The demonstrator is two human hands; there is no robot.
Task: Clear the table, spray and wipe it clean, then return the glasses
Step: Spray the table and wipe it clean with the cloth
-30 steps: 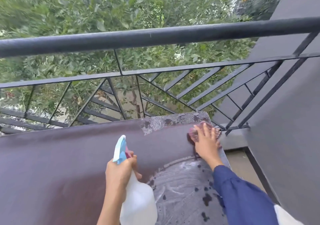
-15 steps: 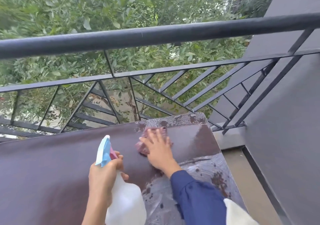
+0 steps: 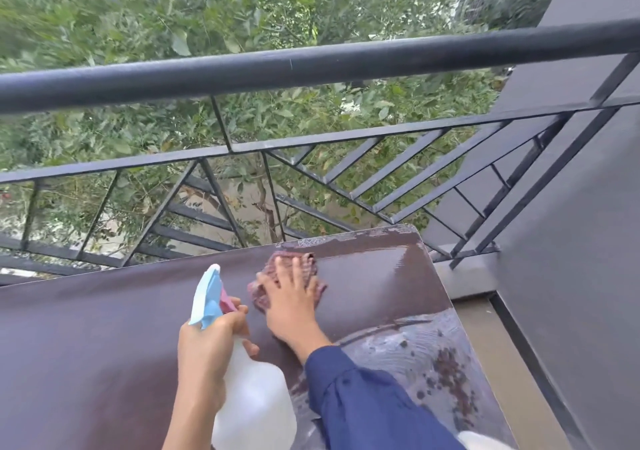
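Note:
The dark brown table (image 3: 86, 338) fills the lower left and middle of the head view. My left hand (image 3: 204, 356) grips the neck of a white spray bottle (image 3: 252, 401) with a light blue and pink nozzle, held above the table. My right hand (image 3: 294, 300) presses flat with straight fingers on a pink cloth (image 3: 308, 266) lying near the table's far edge. A wet, soapy patch with dark spots (image 3: 415, 352) covers the table's right part. No glasses are in view.
A black metal railing (image 3: 311, 68) runs just behind the table's far edge, with trees beyond it. A dark grey wall (image 3: 571, 276) stands on the right, with a narrow strip of floor (image 3: 491, 352) between it and the table.
My right hand slid the cloth left from the table's far right corner toward the middle of the far edge. My left hand kept holding the bottle.

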